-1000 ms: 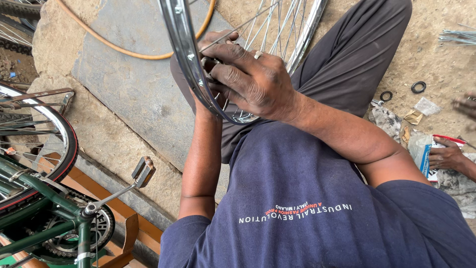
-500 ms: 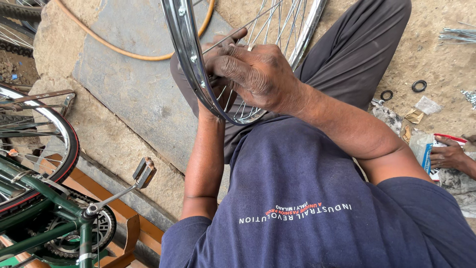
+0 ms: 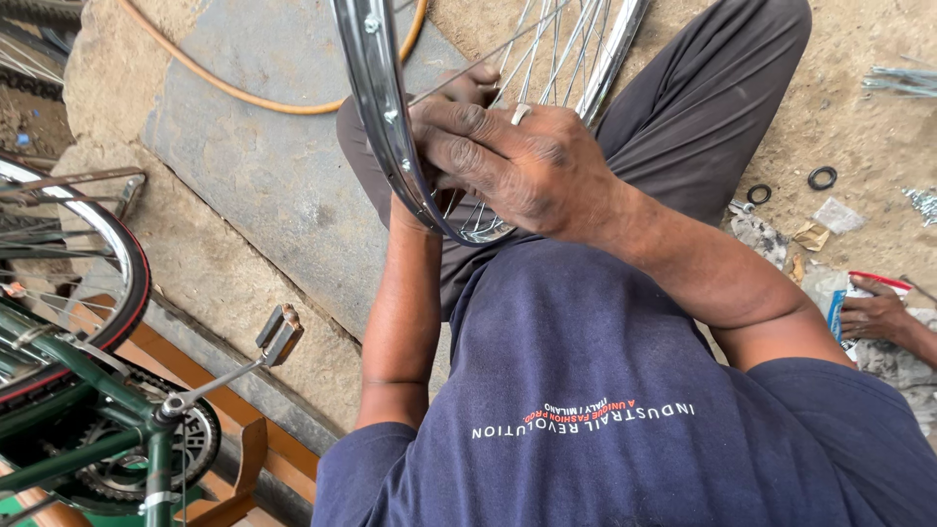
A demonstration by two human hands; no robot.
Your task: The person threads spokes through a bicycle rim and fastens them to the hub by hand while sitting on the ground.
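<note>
A shiny steel bicycle wheel rim (image 3: pixel 376 88) with thin spokes (image 3: pixel 547 49) stands on edge over my lap. My right hand (image 3: pixel 522 161), a ring on one finger, lies across the inside of the rim with its fingertips pressed on the rim's inner wall. My left hand (image 3: pixel 467 86) comes up from below behind the rim; it is mostly hidden by the rim and my right hand. Only its fingertips show, curled by a slanting spoke. Both hands hold the wheel at the same spot.
A green bicycle (image 3: pixel 88 439) with pedal (image 3: pixel 280 332), chainring and a red-walled wheel (image 3: pixel 117 283) stands at lower left. An orange hose (image 3: pixel 244 93) crosses a stone slab. Black rubber rings (image 3: pixel 822 178) and scraps lie on dirt at right, where another person's hand (image 3: pixel 878 312) holds a package.
My right hand has slid a little up the rim and turned flatter over it. The wheel has shifted slightly. The other person's hand stays at the right edge.
</note>
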